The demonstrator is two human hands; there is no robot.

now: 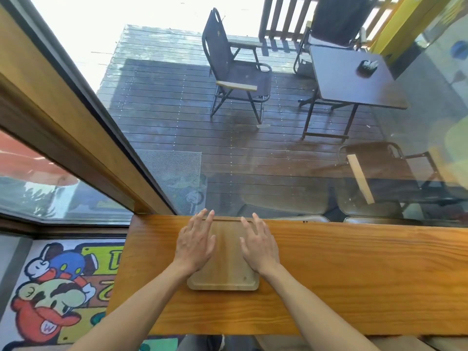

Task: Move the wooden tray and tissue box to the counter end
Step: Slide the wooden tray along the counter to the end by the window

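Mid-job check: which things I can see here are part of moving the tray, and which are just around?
Job: wooden tray, left hand and right hand open over it, counter. Tissue box not in view.

Around: cartoon rug, outdoor folding chair, patio table, doormat.

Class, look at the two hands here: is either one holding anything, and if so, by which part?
Nothing is held. The left hand and right hand lie open, fingers spread, over the wooden tray on the counter, gripping no edge.
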